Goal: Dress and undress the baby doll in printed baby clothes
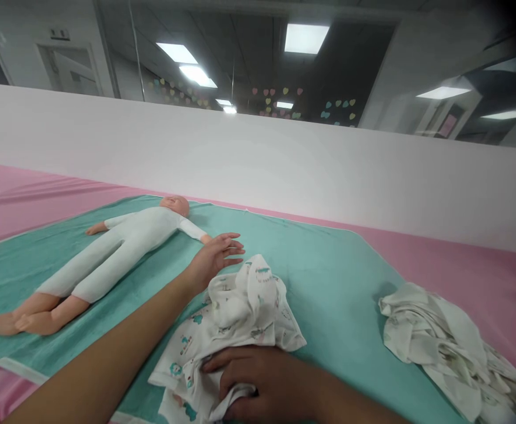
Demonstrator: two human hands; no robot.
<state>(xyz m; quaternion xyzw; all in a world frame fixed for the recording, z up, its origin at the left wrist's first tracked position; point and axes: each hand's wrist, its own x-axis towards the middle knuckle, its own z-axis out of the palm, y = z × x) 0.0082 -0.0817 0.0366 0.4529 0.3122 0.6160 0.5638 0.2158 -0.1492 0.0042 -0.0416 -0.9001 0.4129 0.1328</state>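
A crumpled white baby garment (249,312) with teal and pink prints lies bunched in front of me on the teal blanket (328,271). My right hand (262,377) has its fingers curled around the near edge of the garment, gripping a fold of it. Just beyond the cloth's far left side, my left hand (217,256) hovers with fingers stretched and slightly apart, holding nothing. A baby doll (138,235) in a pale white bodysuit lies on its back to the left, its head away from me. One of the doll's hands is partly hidden behind my left hand.
Another heap of pale cloth (438,341) sits at the right, across the blanket's edge. Pink sheeting (460,277) lies under the blanket. A low white wall (240,159) runs along the back, with a dark glass panel (249,65) above it reflecting ceiling lights.
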